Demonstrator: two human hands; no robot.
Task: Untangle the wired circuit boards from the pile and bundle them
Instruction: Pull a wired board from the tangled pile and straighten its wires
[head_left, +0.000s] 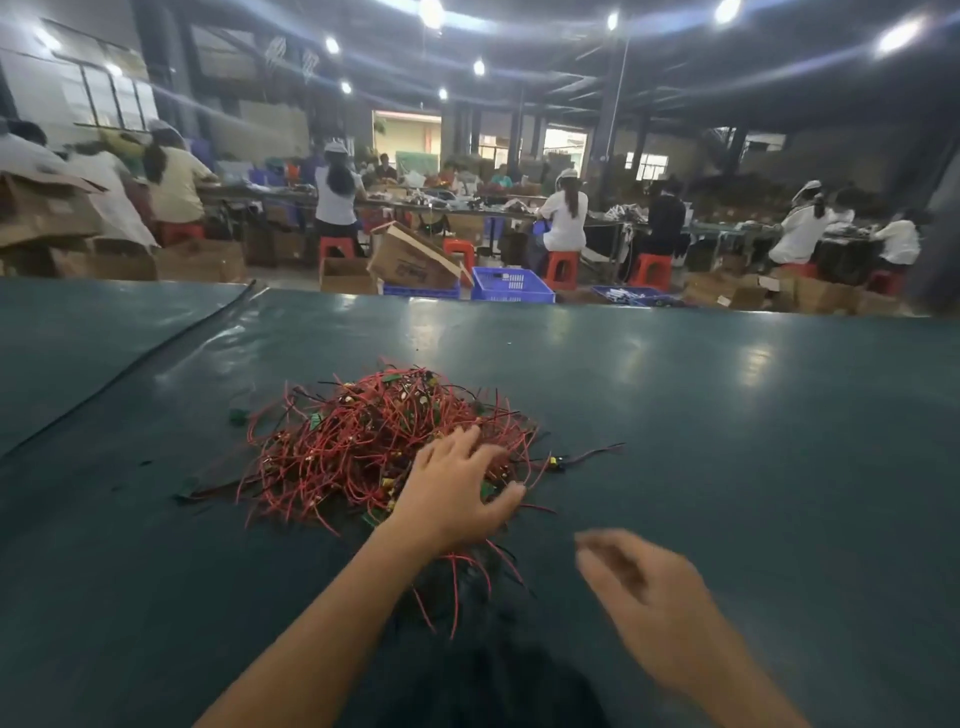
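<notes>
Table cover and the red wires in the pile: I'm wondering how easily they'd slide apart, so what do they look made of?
Table cover: likely vinyl or rubber sheet, dark green and glossy; it mirrors the ceiling lights and wrinkles at left. Wires: probably thin red plastic-coated leads; they bend and loop freely. Boards: green, rigid-looking; too small to tell more.

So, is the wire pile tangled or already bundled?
Tangled: the pile lies loose and spread on the table, left hand resting on it.

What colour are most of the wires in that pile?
Mostly red wires, with a few black ones mixed in; the head view shows this.
</notes>
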